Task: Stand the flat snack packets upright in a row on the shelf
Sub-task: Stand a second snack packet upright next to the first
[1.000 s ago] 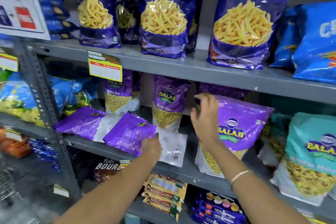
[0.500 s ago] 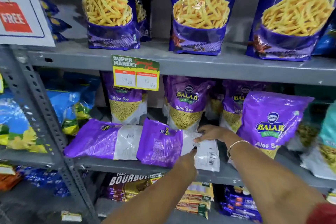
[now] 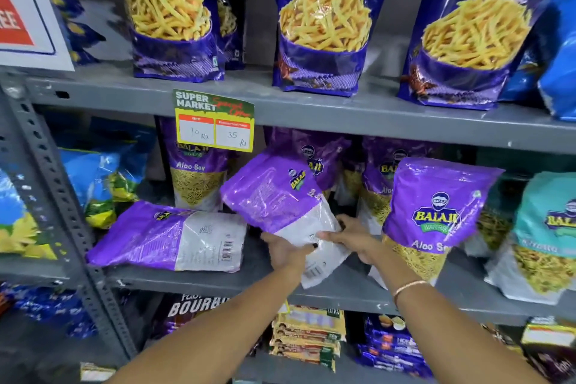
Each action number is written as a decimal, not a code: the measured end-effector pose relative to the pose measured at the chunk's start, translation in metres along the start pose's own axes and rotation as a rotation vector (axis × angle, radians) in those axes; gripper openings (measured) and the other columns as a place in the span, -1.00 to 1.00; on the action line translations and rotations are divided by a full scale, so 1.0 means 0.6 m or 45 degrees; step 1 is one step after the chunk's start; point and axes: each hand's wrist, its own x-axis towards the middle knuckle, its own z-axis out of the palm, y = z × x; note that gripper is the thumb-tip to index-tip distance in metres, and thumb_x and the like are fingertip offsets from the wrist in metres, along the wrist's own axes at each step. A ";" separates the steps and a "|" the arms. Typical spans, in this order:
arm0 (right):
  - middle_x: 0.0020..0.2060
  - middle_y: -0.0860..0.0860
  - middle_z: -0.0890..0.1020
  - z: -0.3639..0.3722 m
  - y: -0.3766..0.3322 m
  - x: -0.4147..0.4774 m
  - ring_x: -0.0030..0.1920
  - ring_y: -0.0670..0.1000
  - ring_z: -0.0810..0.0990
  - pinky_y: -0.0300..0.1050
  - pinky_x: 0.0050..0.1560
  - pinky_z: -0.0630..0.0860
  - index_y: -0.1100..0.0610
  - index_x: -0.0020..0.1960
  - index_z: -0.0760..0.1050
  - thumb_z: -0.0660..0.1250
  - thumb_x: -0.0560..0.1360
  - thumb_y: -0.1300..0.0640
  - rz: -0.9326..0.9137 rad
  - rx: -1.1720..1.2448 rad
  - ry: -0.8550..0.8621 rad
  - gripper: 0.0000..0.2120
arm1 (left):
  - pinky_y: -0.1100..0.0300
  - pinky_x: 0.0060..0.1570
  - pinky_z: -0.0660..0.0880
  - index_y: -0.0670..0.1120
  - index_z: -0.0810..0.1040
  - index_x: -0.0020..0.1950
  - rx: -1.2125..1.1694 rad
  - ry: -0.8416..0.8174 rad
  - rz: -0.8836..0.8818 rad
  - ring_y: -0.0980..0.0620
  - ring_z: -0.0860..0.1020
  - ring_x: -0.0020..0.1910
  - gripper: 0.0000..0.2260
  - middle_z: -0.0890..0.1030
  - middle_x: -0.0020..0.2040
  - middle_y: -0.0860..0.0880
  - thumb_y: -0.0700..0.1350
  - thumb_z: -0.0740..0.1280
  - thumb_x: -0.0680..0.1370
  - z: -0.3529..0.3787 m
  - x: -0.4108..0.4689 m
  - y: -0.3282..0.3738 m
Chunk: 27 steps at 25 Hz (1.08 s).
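Observation:
A purple Aloo Sev packet (image 3: 274, 199) is lifted off the grey middle shelf (image 3: 199, 279), tilted with its back toward me and its top leaning up-left. My left hand (image 3: 285, 251) grips its white lower end from the left and my right hand (image 3: 352, 235) holds the same end from the right. A second purple packet (image 3: 168, 235) lies flat on the shelf to the left. To the right, one purple packet (image 3: 433, 215) stands upright at the shelf front. More purple packets (image 3: 199, 178) stand upright behind.
The shelf above (image 3: 311, 112) hangs low over the packets and carries a price tag (image 3: 214, 120) and tall yellow-stick snack bags (image 3: 324, 19). Teal packets (image 3: 551, 227) stand at the right, blue bags (image 3: 99, 184) at the left. A perforated metal upright (image 3: 56, 196) bounds the left side.
Both hands have closed on the middle flat packet and raised it off the shelf, swinging its top upward. My view has shifted closer and slightly left.

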 end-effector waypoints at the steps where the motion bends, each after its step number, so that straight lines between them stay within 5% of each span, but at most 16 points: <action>1: -0.06 0.07 0.57 0.009 0.010 -0.006 -0.13 -0.04 0.56 -0.34 -0.28 0.50 0.15 0.03 0.39 0.52 0.28 0.19 -0.052 0.065 0.084 -0.58 | 0.12 0.01 0.46 -0.26 0.20 0.22 0.109 -0.014 0.131 -0.17 0.54 0.13 -0.31 0.53 0.16 -0.27 -0.30 0.54 0.24 -0.006 0.006 0.001; 3: 0.04 0.21 0.54 0.032 0.038 -0.010 0.04 0.14 0.55 -0.18 -0.13 0.56 0.24 0.09 0.36 0.56 0.22 0.23 -0.113 0.126 0.273 -0.46 | 0.15 -0.05 0.44 -0.23 0.19 0.25 0.391 -0.106 0.294 -0.19 0.54 0.14 -0.28 0.55 0.15 -0.24 -0.28 0.53 0.24 -0.018 0.033 -0.002; 5: -0.01 0.30 0.50 0.060 0.067 -0.016 0.06 0.25 0.52 0.06 -0.02 0.51 0.28 0.03 0.35 0.58 0.09 0.06 -0.119 0.124 0.403 -0.34 | 0.05 -0.05 0.49 -0.21 0.15 0.32 0.588 -0.209 0.386 -0.24 0.56 0.11 -0.24 0.57 0.13 -0.26 -0.28 0.52 0.26 -0.027 0.054 0.000; 8: -0.19 0.14 0.40 0.077 0.090 -0.007 -0.14 0.08 0.42 -0.10 -0.20 0.35 0.23 -0.11 0.29 0.45 -0.04 -0.17 -0.138 0.099 0.499 -0.30 | 0.02 -0.06 0.51 -0.21 0.12 0.40 0.673 -0.274 0.462 -0.27 0.57 0.09 -0.20 0.57 0.10 -0.34 -0.29 0.51 0.30 -0.040 0.063 0.006; 11: -0.14 0.11 0.46 0.069 0.080 -0.010 -0.09 0.09 0.48 -0.10 -0.10 0.41 0.30 0.03 0.30 0.58 0.17 0.14 -0.163 0.106 0.465 -0.40 | 0.17 0.02 0.46 -0.18 0.19 0.41 0.637 -0.358 0.444 -0.18 0.53 0.18 -0.24 0.55 0.18 -0.24 -0.29 0.50 0.31 -0.044 0.058 0.014; 14: -0.06 0.21 0.49 0.056 0.081 0.000 -0.03 0.13 0.49 0.03 0.01 0.42 0.22 0.01 0.29 0.48 0.30 0.30 -0.111 0.056 0.543 -0.57 | 0.09 0.19 0.44 -0.15 0.33 0.30 0.661 -0.527 0.355 -0.09 0.49 0.19 -0.34 0.50 0.18 -0.13 -0.27 0.52 0.27 -0.059 0.069 0.013; 17: 0.07 0.33 0.54 0.061 0.086 0.014 -0.04 0.18 0.53 0.07 0.07 0.48 0.28 0.12 0.43 0.38 0.34 0.37 -0.120 -0.028 0.540 -0.64 | 0.14 0.01 0.50 -0.10 0.52 -0.04 0.633 -0.752 0.243 -0.05 0.54 -0.07 -0.70 0.58 -0.10 -0.11 -0.39 0.42 0.33 -0.081 0.083 0.017; 19: 0.15 0.26 0.51 0.064 0.076 0.011 0.08 0.18 0.53 -0.04 0.07 0.50 0.26 0.26 0.32 0.32 0.33 0.42 -0.156 0.050 0.372 -0.48 | 0.26 -0.09 0.42 -0.05 0.52 -0.24 0.587 -0.631 0.319 -0.02 0.51 -0.11 -0.72 0.55 -0.18 -0.06 -0.42 0.43 0.32 -0.085 0.094 0.021; 21: 0.16 0.12 0.40 0.068 0.065 0.000 0.18 0.07 0.44 -0.25 0.03 0.48 0.19 0.26 0.17 0.37 0.22 0.34 -0.152 0.077 0.076 -0.32 | 0.31 -0.13 0.36 -0.04 0.47 -0.10 0.527 -0.473 0.400 0.02 0.44 0.02 -0.64 0.49 -0.04 -0.04 -0.39 0.48 0.29 -0.085 0.091 0.026; 23: 0.24 0.00 0.28 0.074 0.059 0.000 0.28 -0.02 0.25 -0.14 0.22 0.39 0.12 0.36 0.06 0.47 0.11 0.14 -0.106 -0.086 -0.119 -0.07 | 0.30 0.06 0.31 -0.09 0.29 0.29 0.473 -0.475 0.351 0.08 0.36 0.16 -0.35 0.41 0.15 0.00 -0.35 0.49 0.30 -0.079 0.091 0.025; 25: 0.30 -0.02 0.26 0.086 0.053 0.000 0.37 0.02 0.14 0.05 0.42 0.23 0.03 0.42 0.08 0.55 0.00 -0.09 -0.108 -0.281 -0.015 0.11 | 0.19 0.29 0.31 -0.12 0.08 0.47 0.449 -0.571 0.336 0.02 0.35 0.33 -0.12 0.39 0.32 -0.04 -0.32 0.50 0.29 -0.068 0.091 0.021; 27: 0.28 0.04 0.39 0.079 0.064 0.015 0.35 0.09 0.33 -0.07 0.29 0.45 0.06 0.39 0.18 0.62 -0.10 -0.03 -0.144 -0.051 0.080 0.14 | 0.08 0.37 0.33 -0.08 0.04 0.49 0.439 -0.611 0.331 -0.07 0.37 0.37 -0.04 0.41 0.35 -0.11 -0.31 0.52 0.24 -0.057 0.092 0.019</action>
